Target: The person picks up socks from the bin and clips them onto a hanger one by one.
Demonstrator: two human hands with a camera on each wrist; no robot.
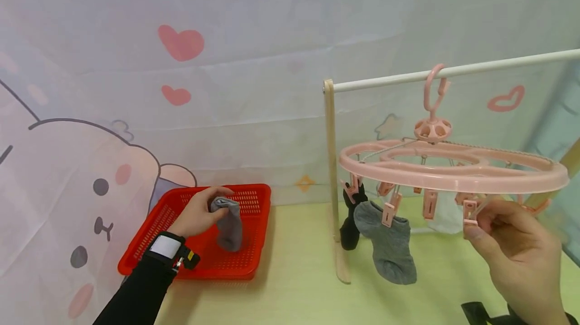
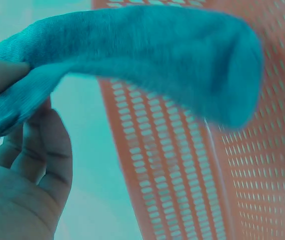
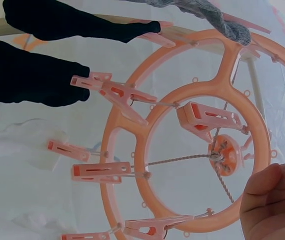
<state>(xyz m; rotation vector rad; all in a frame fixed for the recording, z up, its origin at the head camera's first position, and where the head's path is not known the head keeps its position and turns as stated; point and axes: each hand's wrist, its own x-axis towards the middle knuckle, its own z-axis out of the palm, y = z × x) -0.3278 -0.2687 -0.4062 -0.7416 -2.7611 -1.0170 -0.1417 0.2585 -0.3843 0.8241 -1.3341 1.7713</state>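
My left hand [image 1: 197,214] pinches a grey sock [image 1: 230,232] by its opening, and the toe hangs over the red plastic basket [image 1: 258,254]. In the left wrist view the sock [image 2: 182,55] stretches out from thumb and fingers, tinted teal. On the other side my right hand [image 1: 527,249] grips a pink clothespin [image 1: 469,212] that dangles from the round pink drying hanger [image 1: 521,182]. Another grey sock [image 1: 393,252] is clipped at the hanger's front left, with a black sock [image 1: 350,234] behind it. Two black socks [image 3: 37,75] appear in the right wrist view.
The hanger's hook [image 1: 428,91] sits over a white rail [image 1: 385,82] with a wooden upright [image 1: 333,164] at its left. A white sock [image 1: 446,214] hangs at the back. Several other clothespins [image 1: 430,205] hang from the ring, above a light green table [image 1: 299,264].
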